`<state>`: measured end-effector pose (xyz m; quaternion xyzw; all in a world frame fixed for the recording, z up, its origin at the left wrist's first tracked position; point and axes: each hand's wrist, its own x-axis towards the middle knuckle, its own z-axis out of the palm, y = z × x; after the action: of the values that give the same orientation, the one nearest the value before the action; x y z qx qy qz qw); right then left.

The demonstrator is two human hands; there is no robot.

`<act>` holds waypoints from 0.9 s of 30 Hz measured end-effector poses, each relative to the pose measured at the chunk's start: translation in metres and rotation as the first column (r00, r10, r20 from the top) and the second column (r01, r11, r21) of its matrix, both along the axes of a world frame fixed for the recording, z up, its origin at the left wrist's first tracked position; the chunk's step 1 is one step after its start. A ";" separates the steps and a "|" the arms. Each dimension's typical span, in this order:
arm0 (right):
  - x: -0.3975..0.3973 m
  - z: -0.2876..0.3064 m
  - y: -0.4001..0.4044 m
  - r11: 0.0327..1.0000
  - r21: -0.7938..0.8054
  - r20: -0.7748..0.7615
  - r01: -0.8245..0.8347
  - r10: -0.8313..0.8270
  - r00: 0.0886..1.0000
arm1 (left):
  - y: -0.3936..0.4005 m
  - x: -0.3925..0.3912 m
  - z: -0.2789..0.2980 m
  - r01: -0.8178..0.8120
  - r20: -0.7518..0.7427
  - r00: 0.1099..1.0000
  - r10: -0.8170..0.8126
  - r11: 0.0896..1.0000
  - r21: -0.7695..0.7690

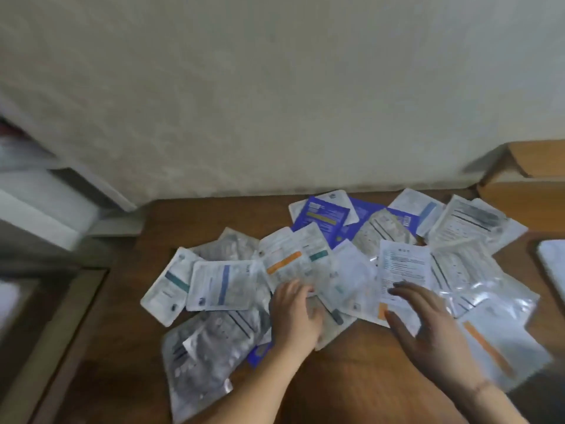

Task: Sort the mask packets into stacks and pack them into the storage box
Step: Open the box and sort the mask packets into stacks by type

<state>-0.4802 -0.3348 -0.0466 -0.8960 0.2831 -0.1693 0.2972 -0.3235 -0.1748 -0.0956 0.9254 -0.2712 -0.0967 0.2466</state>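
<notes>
Loose mask packets point(321, 270) scattered over the wooden bench point(351, 362), left hand point(295, 313) flat among them, right hand point(428, 325) spread above, neither grip holding anything, cardboard box point(526, 175) beyond the right hand

Mask packets point(330, 270) spread over table: thin plastic film, mostly white and glossy, some with crinkled clear windows catching glare at right near edge; few dark blue packets point(324, 218) far centre, smooth printed sheen
Grey packet point(208, 347) at left near corner: silvery, wrinkled foil look
Table point(351, 371): brown wood, smooth, low sheen
Wall point(275, 87) behind: matt, lightly textured, off-white
Box point(526, 179) far right: plain brown cardboard, matt
</notes>
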 end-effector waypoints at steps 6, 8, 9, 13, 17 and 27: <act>0.105 -0.061 0.125 0.822 -0.188 -0.274 -0.537 0.481 0.833 | 0.175 0.038 -0.026 -0.083 0.006 0.996 0.088 0.907 0.412; 0.129 -0.075 0.160 0.743 -0.234 -0.394 -0.627 0.517 0.760 | 0.209 0.039 -0.032 -0.054 -0.075 0.993 0.094 0.905 0.422; 0.139 -0.084 0.173 0.710 -0.242 -0.453 -0.662 0.520 0.724 | 0.221 0.042 -0.035 -0.024 -0.123 0.989 0.085 0.903 0.428; 0.167 -0.114 0.189 0.664 -0.203 -0.615 -0.719 0.485 0.622 | 0.237 0.057 -0.047 0.010 -0.089 0.996 0.031 0.904 0.428; 0.219 -0.114 0.178 0.657 -0.166 -0.632 -0.736 0.502 0.591 | 0.230 0.096 -0.063 -0.046 -0.050 0.996 0.073 0.913 0.406; 0.289 -0.095 0.142 0.781 -0.136 -0.513 -0.609 0.470 0.718 | 0.199 0.185 -0.054 0.011 0.061 0.998 -0.035 0.936 0.351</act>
<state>-0.1907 -0.1923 -0.1414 -0.9869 0.0383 0.0988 0.1220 -0.1389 0.0240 -0.1496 0.9539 -0.2686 -0.1155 0.0675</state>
